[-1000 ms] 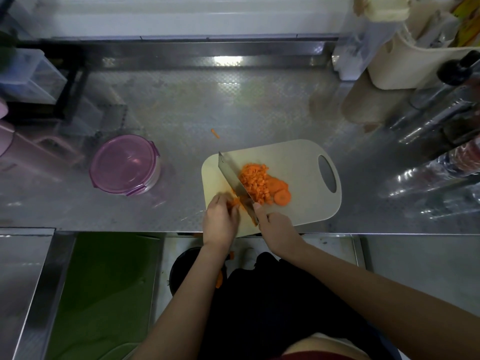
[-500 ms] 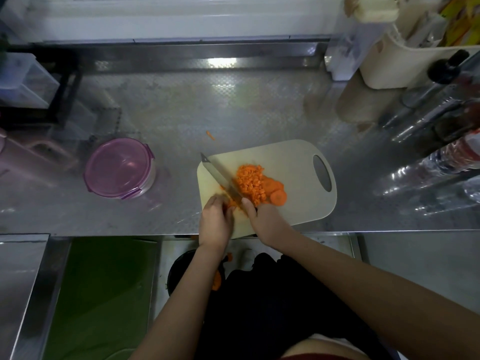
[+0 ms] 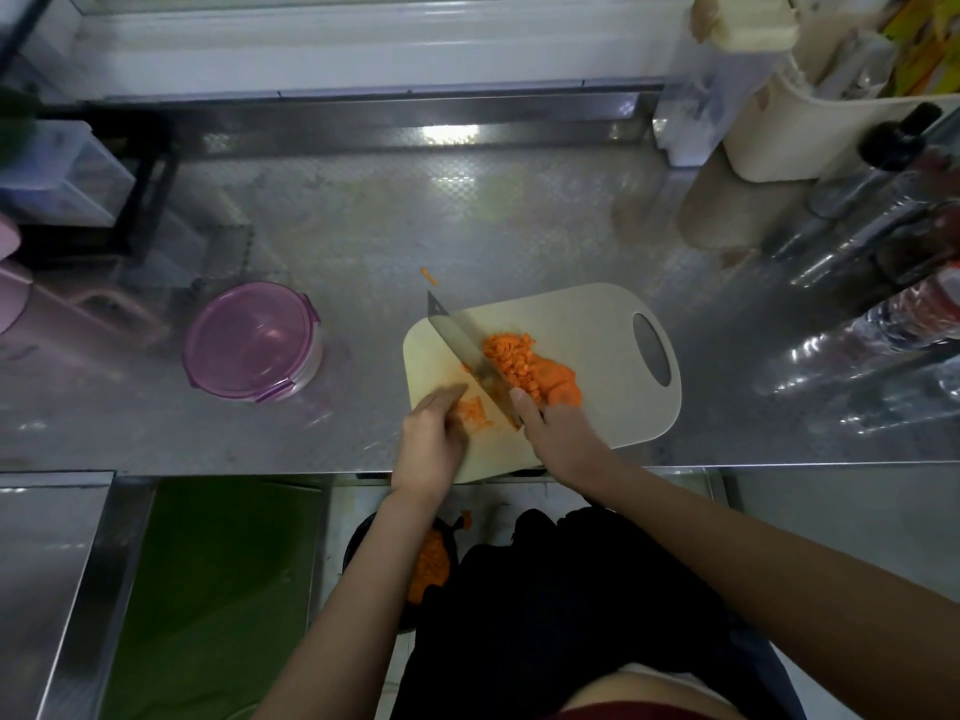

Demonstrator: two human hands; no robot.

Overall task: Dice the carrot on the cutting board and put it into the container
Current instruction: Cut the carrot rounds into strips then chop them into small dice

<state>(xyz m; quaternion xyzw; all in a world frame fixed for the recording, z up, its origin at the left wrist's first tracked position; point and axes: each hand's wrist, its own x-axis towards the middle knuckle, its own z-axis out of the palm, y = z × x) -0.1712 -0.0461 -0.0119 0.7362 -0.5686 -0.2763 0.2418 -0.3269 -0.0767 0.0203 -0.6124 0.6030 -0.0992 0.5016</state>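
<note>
A pale cutting board (image 3: 597,350) lies on a steel surface (image 3: 363,226). The right hand (image 3: 561,433) grips the handle of a knife (image 3: 462,345), whose blade runs diagonally across the board. Diced carrot (image 3: 511,358) is heaped just right of the blade. The left hand (image 3: 431,439) rests open, its fingers fairly straight, beside a few carrot pieces (image 3: 475,410). A purple-lidded container (image 3: 252,343) stands closed, well left of the board.

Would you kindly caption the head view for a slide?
Right hand holds knife on cutting board beside diced carrot; left hand touches loose pieces.
</note>
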